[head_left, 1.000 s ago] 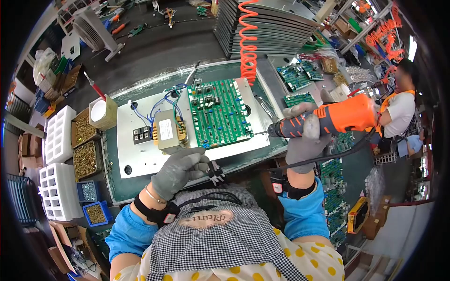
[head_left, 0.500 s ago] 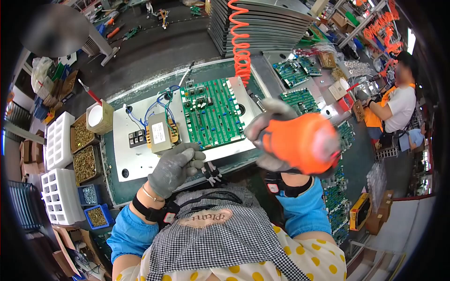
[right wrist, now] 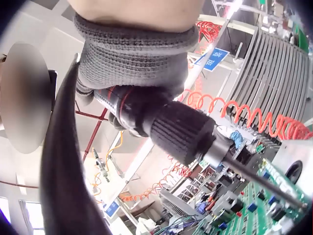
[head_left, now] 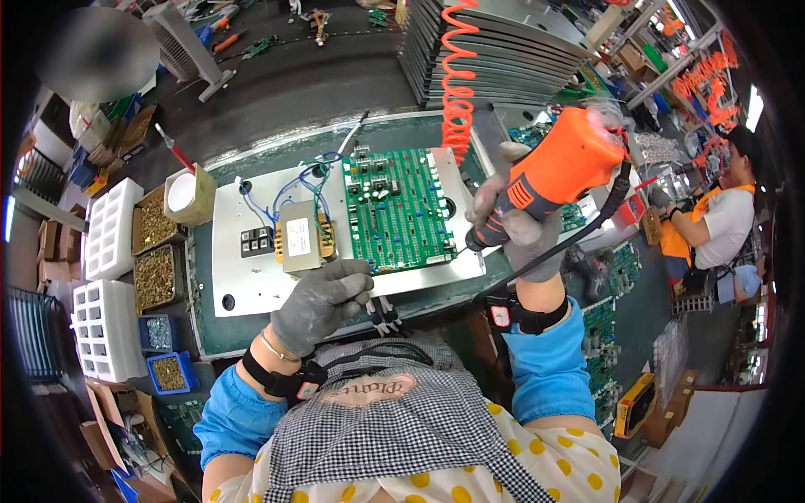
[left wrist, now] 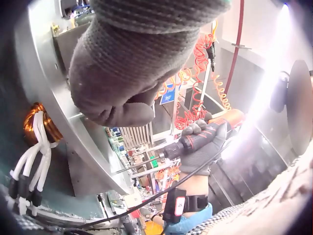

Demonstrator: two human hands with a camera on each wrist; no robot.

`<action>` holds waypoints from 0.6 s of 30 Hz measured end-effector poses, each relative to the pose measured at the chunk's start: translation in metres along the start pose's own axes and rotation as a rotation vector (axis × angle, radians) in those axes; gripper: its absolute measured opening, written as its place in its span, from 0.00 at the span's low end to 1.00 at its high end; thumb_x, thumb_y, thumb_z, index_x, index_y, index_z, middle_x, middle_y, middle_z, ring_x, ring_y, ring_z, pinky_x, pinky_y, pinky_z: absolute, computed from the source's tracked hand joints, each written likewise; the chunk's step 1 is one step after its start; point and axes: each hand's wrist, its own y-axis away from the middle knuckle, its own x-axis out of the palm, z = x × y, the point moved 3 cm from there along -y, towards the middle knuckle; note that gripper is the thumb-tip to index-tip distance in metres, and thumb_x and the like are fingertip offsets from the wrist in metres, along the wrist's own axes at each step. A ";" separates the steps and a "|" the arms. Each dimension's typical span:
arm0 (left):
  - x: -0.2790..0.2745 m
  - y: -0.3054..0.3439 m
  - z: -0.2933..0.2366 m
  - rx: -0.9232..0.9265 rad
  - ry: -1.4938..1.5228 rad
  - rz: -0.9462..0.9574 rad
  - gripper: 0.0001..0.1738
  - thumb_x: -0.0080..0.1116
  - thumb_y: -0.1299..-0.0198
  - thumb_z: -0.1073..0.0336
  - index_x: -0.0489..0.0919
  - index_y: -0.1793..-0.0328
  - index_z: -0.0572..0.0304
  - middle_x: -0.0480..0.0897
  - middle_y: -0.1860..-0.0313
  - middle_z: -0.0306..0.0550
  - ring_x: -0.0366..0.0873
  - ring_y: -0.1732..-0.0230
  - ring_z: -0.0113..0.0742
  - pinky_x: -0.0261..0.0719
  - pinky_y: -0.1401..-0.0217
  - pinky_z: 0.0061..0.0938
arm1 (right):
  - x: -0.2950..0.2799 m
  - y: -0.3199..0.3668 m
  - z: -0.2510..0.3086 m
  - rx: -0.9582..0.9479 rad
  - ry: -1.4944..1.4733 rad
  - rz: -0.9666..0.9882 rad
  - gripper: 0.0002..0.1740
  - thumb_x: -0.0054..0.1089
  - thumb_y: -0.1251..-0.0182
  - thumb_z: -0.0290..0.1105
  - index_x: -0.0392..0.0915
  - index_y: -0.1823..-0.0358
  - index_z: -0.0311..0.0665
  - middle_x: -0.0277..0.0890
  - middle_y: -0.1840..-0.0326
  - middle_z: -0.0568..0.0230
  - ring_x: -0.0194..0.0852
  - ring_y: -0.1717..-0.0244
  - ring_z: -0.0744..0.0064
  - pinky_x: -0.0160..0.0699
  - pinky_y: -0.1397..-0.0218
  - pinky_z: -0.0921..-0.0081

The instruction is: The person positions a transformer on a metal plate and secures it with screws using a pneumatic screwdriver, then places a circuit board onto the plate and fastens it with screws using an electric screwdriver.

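Observation:
My gloved right hand (head_left: 537,239) grips an orange and black electric drill (head_left: 558,163), tilted with its back end up. Its long thin bit (right wrist: 264,183) reaches the front right corner of a green circuit board (head_left: 401,210). That board lies on a white metal plate (head_left: 251,289), beside a boxy transformer (head_left: 298,237) with copper windings. My gloved left hand (head_left: 323,303) is at the plate's front edge, near the transformer, fingers curled with thumb close to the index finger. I cannot tell if something small is between those fingers. White leads with black ends (left wrist: 32,181) hang below the plate.
A black power cord (head_left: 579,235) runs from the drill past my right wrist. An orange coiled hose (head_left: 457,101) hangs behind the board. Screw bins (head_left: 153,272) and white foam trays (head_left: 105,331) stand left. A person (head_left: 725,210) works at the right.
The drill's back end swung towards the head camera, then up and away; it is now steeper than a second ago, bit at the board's corner. My left hand stays nearly in place.

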 end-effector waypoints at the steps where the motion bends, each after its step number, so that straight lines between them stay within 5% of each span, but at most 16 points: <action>1: -0.001 -0.001 0.001 0.002 0.006 0.014 0.19 0.54 0.30 0.62 0.72 0.40 0.70 0.76 0.60 0.40 0.68 0.66 0.22 0.69 0.63 0.14 | -0.001 0.001 -0.002 0.002 -0.013 0.007 0.42 0.75 0.49 0.44 0.65 0.37 0.33 0.79 0.67 0.58 0.80 0.70 0.65 0.83 0.64 0.67; 4: -0.009 -0.003 0.006 0.040 -0.025 0.083 0.20 0.53 0.29 0.58 0.73 0.43 0.69 0.74 0.62 0.39 0.67 0.66 0.23 0.68 0.63 0.16 | 0.000 0.006 -0.005 0.025 0.099 -0.040 0.33 0.76 0.50 0.48 0.74 0.50 0.33 0.79 0.65 0.59 0.81 0.67 0.65 0.82 0.66 0.72; 6: -0.001 0.007 0.004 0.079 0.045 -0.025 0.20 0.52 0.29 0.55 0.74 0.45 0.68 0.74 0.62 0.38 0.66 0.67 0.23 0.68 0.63 0.17 | -0.003 0.011 0.001 0.023 0.096 -0.048 0.32 0.71 0.46 0.51 0.74 0.50 0.34 0.79 0.65 0.59 0.80 0.67 0.62 0.81 0.63 0.64; 11: -0.003 0.021 -0.004 0.107 0.055 -0.026 0.21 0.50 0.28 0.52 0.74 0.48 0.66 0.73 0.65 0.37 0.65 0.71 0.23 0.68 0.65 0.18 | 0.041 -0.014 0.055 -0.440 -0.335 0.298 0.57 0.64 0.41 0.65 0.50 0.23 0.33 0.72 0.73 0.65 0.70 0.77 0.71 0.72 0.72 0.67; 15: -0.002 0.030 -0.002 0.144 0.199 -0.035 0.19 0.49 0.27 0.53 0.74 0.47 0.64 0.73 0.65 0.37 0.64 0.71 0.21 0.67 0.70 0.15 | 0.090 -0.011 0.034 -0.360 -0.435 0.092 0.59 0.60 0.43 0.70 0.45 0.23 0.40 0.75 0.67 0.65 0.75 0.71 0.68 0.79 0.64 0.62; 18: -0.001 0.040 -0.001 0.154 0.279 -0.109 0.18 0.49 0.27 0.55 0.72 0.45 0.64 0.74 0.65 0.37 0.65 0.71 0.21 0.66 0.72 0.13 | 0.109 -0.010 0.028 -0.314 -0.362 0.069 0.54 0.54 0.37 0.68 0.47 0.23 0.37 0.71 0.71 0.66 0.71 0.74 0.71 0.74 0.68 0.67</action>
